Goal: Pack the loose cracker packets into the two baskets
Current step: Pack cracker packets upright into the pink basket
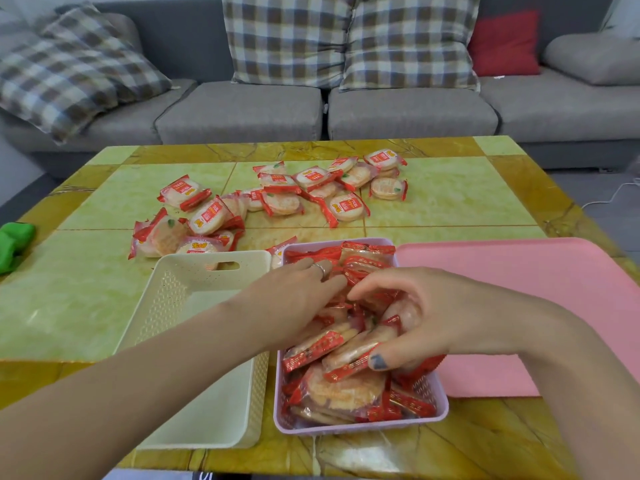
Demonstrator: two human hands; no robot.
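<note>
Cracker packets (277, 192): many loose on the table (86, 306), scattered beyond both baskets; others heaped in the lilac basket (360, 427).
Cream basket (207, 393): just left of the lilac one, seemingly without packets inside.
Left hand (294, 296): reaching across into the lilac basket, fingers fairly straight, resting on the heap.
Right hand (422, 317): fingers and thumb curled round a tilted bunch of packets in the lilac basket.
Step in hand: likely settling that bunch into the heap.
Doing it well: lay packets flat, press gently to avoid cracking, then start on the cream basket.
Orientation: held packets slanted, red sealed ends low-left to upper-right; loose ones mostly flat, pointing every way.
Also present: pink tray (536, 306) at right.
</note>
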